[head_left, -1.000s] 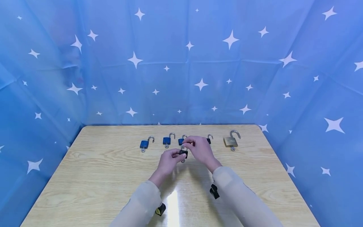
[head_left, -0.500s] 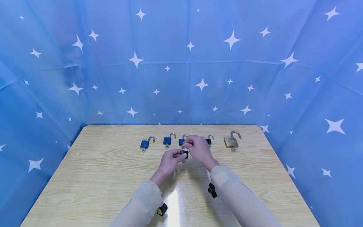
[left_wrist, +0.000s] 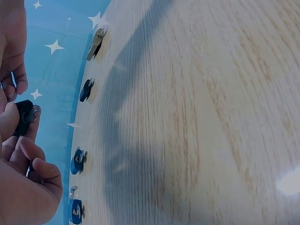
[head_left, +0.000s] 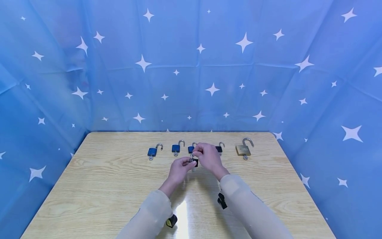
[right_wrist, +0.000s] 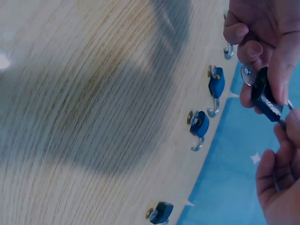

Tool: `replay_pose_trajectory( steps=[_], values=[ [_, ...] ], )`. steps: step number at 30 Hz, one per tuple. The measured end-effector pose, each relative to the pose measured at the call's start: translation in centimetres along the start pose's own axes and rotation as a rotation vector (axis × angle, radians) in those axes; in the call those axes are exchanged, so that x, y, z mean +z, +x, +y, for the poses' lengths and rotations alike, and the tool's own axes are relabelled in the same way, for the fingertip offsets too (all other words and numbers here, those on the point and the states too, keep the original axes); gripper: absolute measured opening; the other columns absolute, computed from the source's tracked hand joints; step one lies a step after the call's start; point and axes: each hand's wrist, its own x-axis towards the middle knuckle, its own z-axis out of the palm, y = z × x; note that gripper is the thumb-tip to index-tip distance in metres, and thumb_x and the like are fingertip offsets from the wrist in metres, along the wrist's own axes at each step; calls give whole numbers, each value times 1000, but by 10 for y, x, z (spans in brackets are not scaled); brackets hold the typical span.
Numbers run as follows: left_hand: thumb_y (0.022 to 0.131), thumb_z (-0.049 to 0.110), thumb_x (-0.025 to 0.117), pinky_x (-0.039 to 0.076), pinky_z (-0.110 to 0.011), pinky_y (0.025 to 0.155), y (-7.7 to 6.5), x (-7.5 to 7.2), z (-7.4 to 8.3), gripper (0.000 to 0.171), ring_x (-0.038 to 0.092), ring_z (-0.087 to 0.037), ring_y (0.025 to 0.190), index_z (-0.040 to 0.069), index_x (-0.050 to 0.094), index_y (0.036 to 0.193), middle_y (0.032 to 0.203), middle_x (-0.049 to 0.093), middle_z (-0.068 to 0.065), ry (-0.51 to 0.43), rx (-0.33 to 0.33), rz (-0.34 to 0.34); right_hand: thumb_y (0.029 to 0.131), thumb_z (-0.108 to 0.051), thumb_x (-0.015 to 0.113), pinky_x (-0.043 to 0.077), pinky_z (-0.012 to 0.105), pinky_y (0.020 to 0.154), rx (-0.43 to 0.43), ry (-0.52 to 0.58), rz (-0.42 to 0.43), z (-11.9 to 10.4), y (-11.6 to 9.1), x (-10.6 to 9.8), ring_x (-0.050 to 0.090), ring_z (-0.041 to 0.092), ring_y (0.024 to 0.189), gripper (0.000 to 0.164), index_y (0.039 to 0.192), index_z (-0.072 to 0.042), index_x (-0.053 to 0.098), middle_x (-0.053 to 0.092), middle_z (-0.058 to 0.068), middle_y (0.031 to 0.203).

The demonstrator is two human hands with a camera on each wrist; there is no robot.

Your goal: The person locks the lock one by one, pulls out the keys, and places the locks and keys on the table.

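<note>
A small black padlock (head_left: pixel 194 162) is held over the table, its body pinched between the thumb and fingers of my left hand (head_left: pixel 178 172). My right hand (head_left: pixel 210 160) pinches the padlock's metal shackle from above with thumb and forefinger. In the right wrist view a key (right_wrist: pixel 247 74) stands in the bottom of the black padlock (right_wrist: pixel 267 97). The left wrist view shows the padlock body (left_wrist: pixel 23 117) between the left thumb and fingers. My right fingertips hide the top of the shackle.
Along the back of the wooden table (head_left: pixel 104 186) lie padlocks with raised shackles and keys: a blue padlock (head_left: pixel 152 152), a second blue padlock (head_left: pixel 175 148), a third blue padlock (head_left: pixel 190 149) partly hidden, a black padlock (head_left: pixel 219 149) and a larger brass padlock (head_left: pixel 243 150). A star-patterned curtain (head_left: pixel 179 83) surrounds the table.
Both hands keep the same hold on the black padlock. My right forearm has swung slightly left, and the whole head view has shifted a little.
</note>
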Motion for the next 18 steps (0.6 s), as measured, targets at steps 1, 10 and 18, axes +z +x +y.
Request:
replay_pose_trajectory(
  steps=[1,10,18],
  values=[
    [93,28,67,48,-28,77,0,0,0,27,65,-10,85,4,72,104,93,75,-6,-3,-7,0,94,-16,64,46,30,62,1,1,-1,0,0,0,55,13,63,12,85,-18,71,68,-2,81],
    [94,24,65,45,-27,73,0,0,-2,26,66,-17,89,1,71,106,100,74,-15,-30,-37,18,94,-16,65,44,28,59,4,-50,23,0,1,8,54,11,59,11,85,-19,71,69,-3,81],
    [93,24,66,48,-33,76,-2,-2,-3,24,67,-24,92,2,71,102,97,75,-11,-44,-29,35,93,-15,66,46,28,61,-10,-89,63,-4,0,15,55,8,61,11,83,-19,70,71,-3,83]
  ],
)
